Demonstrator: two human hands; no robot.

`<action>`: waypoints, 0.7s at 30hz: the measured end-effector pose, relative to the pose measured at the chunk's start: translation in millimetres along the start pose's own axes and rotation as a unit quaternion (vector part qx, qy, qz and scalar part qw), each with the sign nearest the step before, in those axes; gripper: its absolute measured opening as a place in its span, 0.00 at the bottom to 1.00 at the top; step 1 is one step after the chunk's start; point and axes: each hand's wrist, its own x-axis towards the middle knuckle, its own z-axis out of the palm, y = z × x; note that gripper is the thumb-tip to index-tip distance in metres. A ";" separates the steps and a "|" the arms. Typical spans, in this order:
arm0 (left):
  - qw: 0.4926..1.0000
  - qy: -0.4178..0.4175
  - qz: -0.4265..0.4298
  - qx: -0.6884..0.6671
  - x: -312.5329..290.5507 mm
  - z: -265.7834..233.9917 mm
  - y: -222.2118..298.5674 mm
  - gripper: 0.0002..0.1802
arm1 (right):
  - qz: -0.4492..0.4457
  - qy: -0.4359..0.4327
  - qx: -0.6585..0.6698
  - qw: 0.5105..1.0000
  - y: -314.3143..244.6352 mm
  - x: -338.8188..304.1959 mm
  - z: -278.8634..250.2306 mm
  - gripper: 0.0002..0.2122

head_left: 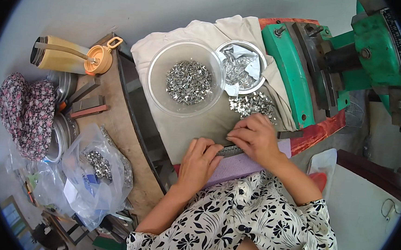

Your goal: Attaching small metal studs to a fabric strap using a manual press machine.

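Note:
In front of me a narrow dark strip, apparently lined with small metal pieces, lies along a lilac textured pad. My left hand is at the strip's left end, fingers bent and thumb against it. Over its right part, my right hand has thumb and index finger pinched together; whatever is between them is too small to make out. Just beyond that hand, a loose pile of shiny metal pieces is spread on the beige cloth. A clear round tub holds many similar small metal pieces.
A white bowl with paper and metal parts stands beside the tub. At right rises a green machine press. On the left bench are a yellow bottle, a floral cloth bundle and a plastic bag of metal pieces.

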 end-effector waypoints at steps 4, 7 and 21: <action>1.000 -0.003 0.009 -0.004 -0.7 -3.0 -3.4 0.18 | -0.100 0.050 -0.108 0.988 8.3 -6.3 11.6 0.08; 1.000 -0.002 0.007 0.001 -8.1 -5.3 -10.6 0.19 | -0.110 0.059 -0.140 0.982 5.3 -8.4 13.7 0.08; 0.981 0.138 -0.078 -0.110 -30.1 16.1 -19.8 0.16 | -0.003 0.051 -0.082 0.995 -7.6 -7.5 11.8 0.06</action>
